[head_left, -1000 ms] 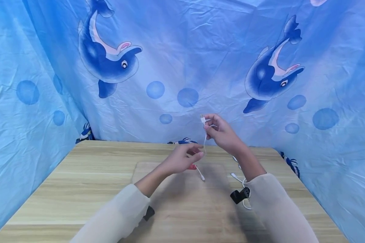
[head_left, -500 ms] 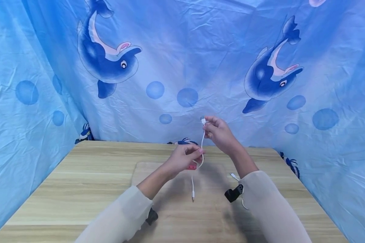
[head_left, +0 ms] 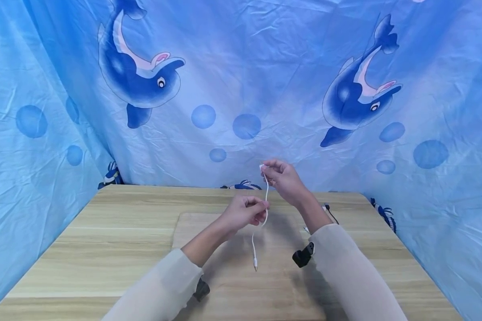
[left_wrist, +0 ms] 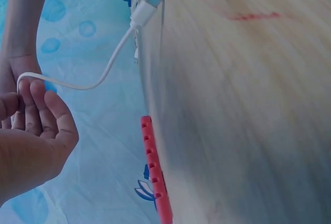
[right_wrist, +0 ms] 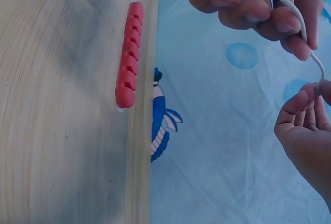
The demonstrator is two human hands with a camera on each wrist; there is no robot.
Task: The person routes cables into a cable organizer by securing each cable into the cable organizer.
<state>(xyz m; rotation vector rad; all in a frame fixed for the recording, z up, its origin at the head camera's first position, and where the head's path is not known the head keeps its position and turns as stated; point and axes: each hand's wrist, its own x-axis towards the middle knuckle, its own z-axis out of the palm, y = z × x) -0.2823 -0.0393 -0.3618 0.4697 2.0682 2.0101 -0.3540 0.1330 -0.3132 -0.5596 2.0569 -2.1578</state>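
Note:
A white USB cable (head_left: 266,191) hangs between the two hands. My right hand (head_left: 287,182) pinches its upper plug (head_left: 261,167). Lower down, my left hand (head_left: 241,211) grips the cord between thumb and fingers. The cable's free end dangles below, a white plug with a metal tip (left_wrist: 146,8), over the board. In the right wrist view my left hand (right_wrist: 258,6) is at the top and my right hand (right_wrist: 310,131) is at the lower right. A red slotted cable holder (right_wrist: 129,56) lies near the far edge, hidden in the head view.
A pale wooden board (head_left: 193,227) lies on the wooden table (head_left: 116,249). Part of a black cord (head_left: 332,214) and a white plug (head_left: 306,229) show beside the right forearm. A blue dolphin-print curtain (head_left: 241,89) stands behind the table.
My right hand has come slightly down and left with the plug. My left hand's fingers have closed on the cord, and the loose end has swung left and hangs lower.

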